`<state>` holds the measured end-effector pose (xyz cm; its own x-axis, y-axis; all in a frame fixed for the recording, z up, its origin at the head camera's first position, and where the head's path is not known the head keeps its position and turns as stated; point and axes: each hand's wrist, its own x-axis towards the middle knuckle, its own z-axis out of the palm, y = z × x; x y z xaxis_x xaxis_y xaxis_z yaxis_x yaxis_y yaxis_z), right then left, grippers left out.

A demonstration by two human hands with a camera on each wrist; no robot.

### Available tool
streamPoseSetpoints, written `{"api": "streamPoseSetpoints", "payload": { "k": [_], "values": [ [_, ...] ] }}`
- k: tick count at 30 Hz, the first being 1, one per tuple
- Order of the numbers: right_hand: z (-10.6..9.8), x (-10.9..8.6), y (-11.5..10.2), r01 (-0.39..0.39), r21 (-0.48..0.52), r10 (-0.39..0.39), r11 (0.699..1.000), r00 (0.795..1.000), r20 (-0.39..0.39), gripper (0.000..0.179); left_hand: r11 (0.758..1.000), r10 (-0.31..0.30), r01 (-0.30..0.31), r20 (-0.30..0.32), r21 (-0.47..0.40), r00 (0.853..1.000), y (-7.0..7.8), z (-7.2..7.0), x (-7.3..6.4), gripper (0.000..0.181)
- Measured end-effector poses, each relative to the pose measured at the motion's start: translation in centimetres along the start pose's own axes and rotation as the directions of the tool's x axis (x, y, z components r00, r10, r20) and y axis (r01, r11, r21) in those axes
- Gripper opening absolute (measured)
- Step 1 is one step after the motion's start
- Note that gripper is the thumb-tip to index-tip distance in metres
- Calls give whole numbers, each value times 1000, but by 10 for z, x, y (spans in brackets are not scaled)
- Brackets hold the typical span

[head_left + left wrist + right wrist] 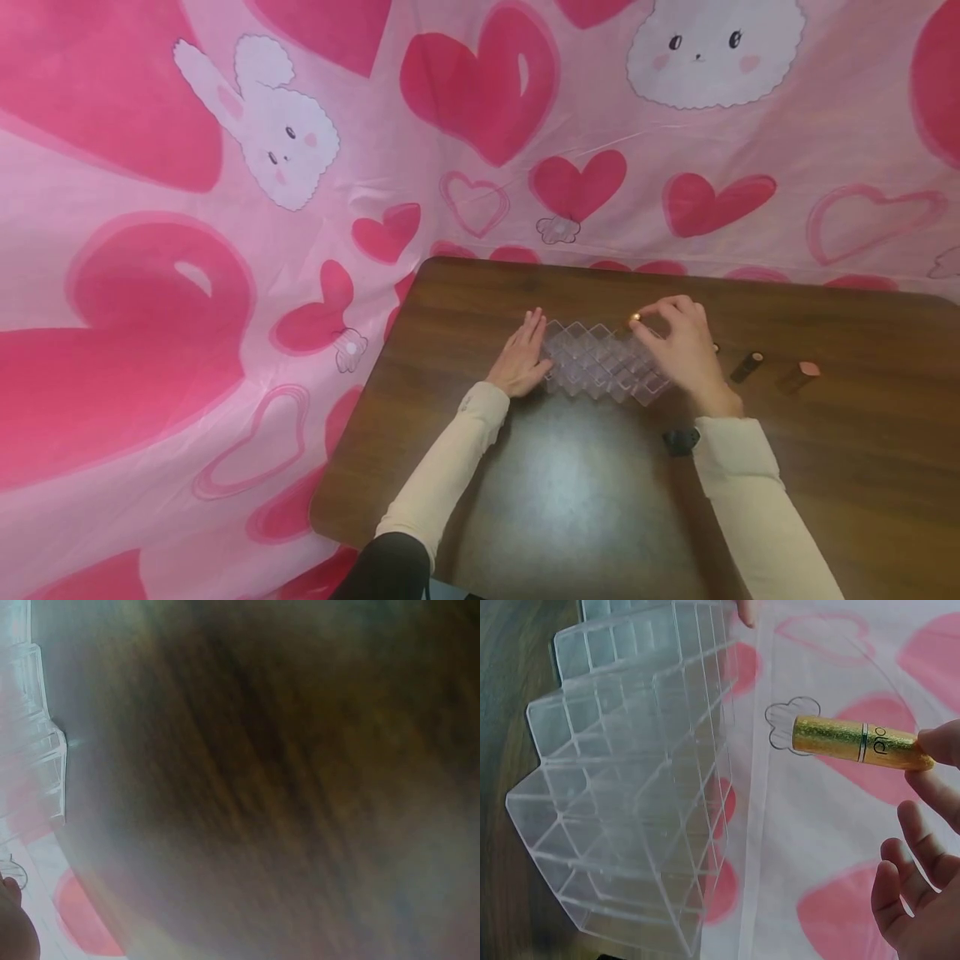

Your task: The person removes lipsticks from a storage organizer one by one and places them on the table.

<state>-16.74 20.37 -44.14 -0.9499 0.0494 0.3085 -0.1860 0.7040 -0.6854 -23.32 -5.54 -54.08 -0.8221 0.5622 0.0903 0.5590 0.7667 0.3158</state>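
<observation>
A clear plastic lipstick organizer [592,367] with rows of diamond-shaped compartments stands on the wooden table. My left hand [521,354] rests against its left end, fingers straight. Between thumb and fingertip, my right hand [686,346] pinches a gold lipstick tube [855,742] above the organizer's back right part. Dark lettering and a silver band show on the tube in the right wrist view, where the other fingers are loosely bent. The left wrist view catches only the organizer's edge [56,765] and part of a finger [16,926].
Right of the organizer stand a dark lipstick tube [747,367] and a pink-topped one [806,373]; another is mostly hidden behind my right hand. A small black object [681,442] lies by the right cuff. Pink heart-print cloth [480,200] hangs behind the table [420,400].
</observation>
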Motion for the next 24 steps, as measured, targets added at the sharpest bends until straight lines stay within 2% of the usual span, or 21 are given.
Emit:
{"api": "streamPoseSetpoints", "payload": {
  "k": [12,19,24],
  "values": [
    [-12,-6,5,7,-1,-7,1000,1000,-17,24,1000,4,-4,-17,2,1000,0,1,0,75],
    [-17,-9,9,34,-22,-36,999,997,-70,22,1000,-1,0,-26,-13,1000,0,1,0,75],
    [-22,-12,14,13,-32,-15,999,997,-75,24,1000,-3,2,-24,-18,1000,0,1,0,75]
  ]
}}
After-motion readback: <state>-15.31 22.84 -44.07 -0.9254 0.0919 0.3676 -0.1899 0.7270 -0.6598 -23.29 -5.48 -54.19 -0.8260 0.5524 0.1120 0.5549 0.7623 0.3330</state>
